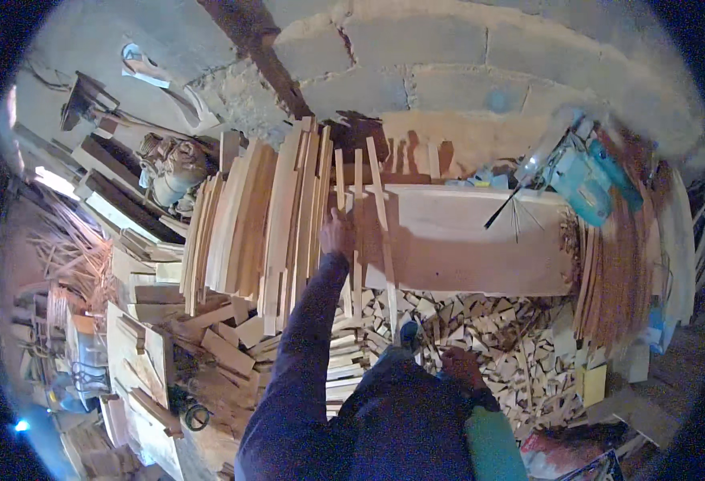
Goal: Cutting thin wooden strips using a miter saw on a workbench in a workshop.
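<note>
My left arm stretches forward, and my left hand [337,234] is closed around a thin wooden strip [340,172] at the right side of a row of upright strips. Two more narrow strips, a straight one [358,180] and a slanting one [380,204], stand just right of that hand. Close to my body, my right hand [462,368] hangs low over a heap of small wood offcuts [489,345]. Its fingers are dim, so I cannot make out whether they hold anything.
Bundled boards [244,216] stand left of my left hand. A wide pale board [481,236] lies to the right, with a teal power tool [581,180] at its far right end. More stacked strips [621,280] stand beyond it. A block wall [449,80] closes off the back.
</note>
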{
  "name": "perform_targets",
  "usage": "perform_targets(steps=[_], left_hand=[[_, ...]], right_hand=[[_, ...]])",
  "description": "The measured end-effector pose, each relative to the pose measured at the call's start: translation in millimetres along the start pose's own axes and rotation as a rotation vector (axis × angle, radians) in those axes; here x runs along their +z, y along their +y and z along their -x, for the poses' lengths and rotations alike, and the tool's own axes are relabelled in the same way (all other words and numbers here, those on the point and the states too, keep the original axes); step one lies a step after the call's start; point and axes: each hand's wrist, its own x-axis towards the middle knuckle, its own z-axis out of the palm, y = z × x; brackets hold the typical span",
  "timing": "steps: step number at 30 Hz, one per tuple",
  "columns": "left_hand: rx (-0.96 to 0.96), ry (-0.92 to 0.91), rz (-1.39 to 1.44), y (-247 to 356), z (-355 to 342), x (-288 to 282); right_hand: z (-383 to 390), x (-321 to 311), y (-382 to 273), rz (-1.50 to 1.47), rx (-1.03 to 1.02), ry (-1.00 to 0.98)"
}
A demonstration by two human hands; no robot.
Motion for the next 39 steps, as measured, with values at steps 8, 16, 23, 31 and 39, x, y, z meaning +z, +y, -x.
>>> perform_targets(steps=[8, 16, 23, 31, 39], left_hand=[[0.101, 0.089, -0.101, 38.5, 29.8, -9.9], [-0.009, 0.066, -0.064, 45.5, 26.1, 4.7], [0.055, 0.149, -0.144, 49.3, 47.4, 6.7], [0.159, 0.147, 0.653, 72.9, 80.7, -9.3], [0.249, -0.217, 0.883, 164.1, 223.4, -80.4]], right_hand=[[-2.1, -44.3, -66.7, -0.146, 0.176, -0.14], [-36.0, -62.3, -130.2, -0.16, -0.073, -0.059], [-64.8, -61.7, -124.5, -0.388, -0.096, -0.047], [-125.0, -79.0, -128.0, -0.154, -0.322, 0.114], [-149.6, -116.9, -207.0, -1.056, -0.008, 0.143]])
